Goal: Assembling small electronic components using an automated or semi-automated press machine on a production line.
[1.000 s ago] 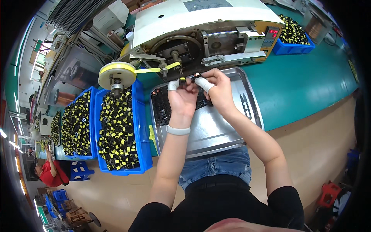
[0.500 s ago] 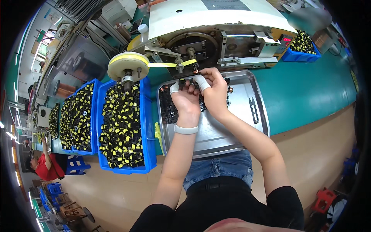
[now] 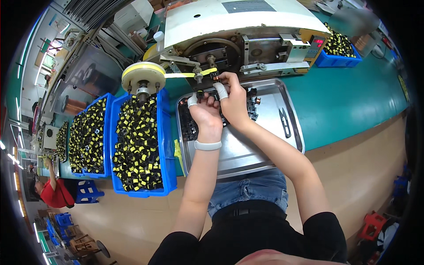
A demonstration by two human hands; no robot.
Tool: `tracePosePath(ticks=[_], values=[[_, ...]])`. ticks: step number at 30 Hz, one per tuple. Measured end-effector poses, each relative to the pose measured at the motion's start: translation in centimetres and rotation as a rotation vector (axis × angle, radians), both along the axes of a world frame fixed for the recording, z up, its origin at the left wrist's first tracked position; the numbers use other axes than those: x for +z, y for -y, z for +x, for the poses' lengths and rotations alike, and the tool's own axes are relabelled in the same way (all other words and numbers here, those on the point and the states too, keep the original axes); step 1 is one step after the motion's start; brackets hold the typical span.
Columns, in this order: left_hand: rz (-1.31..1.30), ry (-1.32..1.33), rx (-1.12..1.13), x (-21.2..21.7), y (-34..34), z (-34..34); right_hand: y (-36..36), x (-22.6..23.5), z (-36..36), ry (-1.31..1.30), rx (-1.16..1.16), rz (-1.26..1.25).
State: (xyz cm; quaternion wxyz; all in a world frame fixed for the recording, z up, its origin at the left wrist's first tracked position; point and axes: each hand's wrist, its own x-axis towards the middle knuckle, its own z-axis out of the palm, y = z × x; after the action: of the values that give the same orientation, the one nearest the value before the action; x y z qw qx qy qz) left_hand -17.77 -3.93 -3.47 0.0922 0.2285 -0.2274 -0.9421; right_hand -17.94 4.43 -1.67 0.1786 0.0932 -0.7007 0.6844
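My right hand [image 3: 234, 104], white tape around its thumb, pinches a small black coil bobbin [image 3: 216, 78] with copper winding at the machine's spindle [image 3: 211, 60]. Yellow tape [image 3: 183, 75] stretches from a tape roll [image 3: 143, 75] over a guide roller to that bobbin. Palm up beside it, my left hand [image 3: 206, 117] has curled fingers and a taped thumb. A black-and-yellow wrapped bobbin [image 3: 200, 94] sits between its thumb and fingers. Below both hands lies a metal tray [image 3: 240, 160] with several dark copper-wound bobbins [image 3: 251, 106], partly covered by my hands.
Snips [image 3: 284, 123] lie in the tray's right side. Blue bins [image 3: 169, 152] heaped with yellow-wrapped bobbins stand at the left; another blue bin [image 3: 338, 60] is at the far right. The winding machine [image 3: 247, 26] fills the back. A person in red [image 3: 55, 194] is at far left.
The tape roll has turned. My right fingers have stayed at the bobbin on the spindle, and my left hand stays just beneath. The whole view has shifted slightly.
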Motion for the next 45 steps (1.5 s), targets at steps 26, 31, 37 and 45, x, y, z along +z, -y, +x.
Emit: tracePosePath(ticks=[26,31,37,45], values=[[-0.101,-0.216,-0.499,1.2,0.3,-1.0,-7.6,-0.4,3.2,0.464,0.271,-0.134],[0.034,-0.255,-0.607,0.6,0.9,-0.3,-6.9,-0.3,2.9,0.373,0.112,-0.205],[0.012,-0.086,-0.411,0.9,1.7,0.0,-5.1,0.8,2.6,0.318,0.118,-0.175],[0.066,0.047,-0.349,0.8,1.9,-0.4,-0.8,2.4,1.7,0.345,0.135,-0.445]])
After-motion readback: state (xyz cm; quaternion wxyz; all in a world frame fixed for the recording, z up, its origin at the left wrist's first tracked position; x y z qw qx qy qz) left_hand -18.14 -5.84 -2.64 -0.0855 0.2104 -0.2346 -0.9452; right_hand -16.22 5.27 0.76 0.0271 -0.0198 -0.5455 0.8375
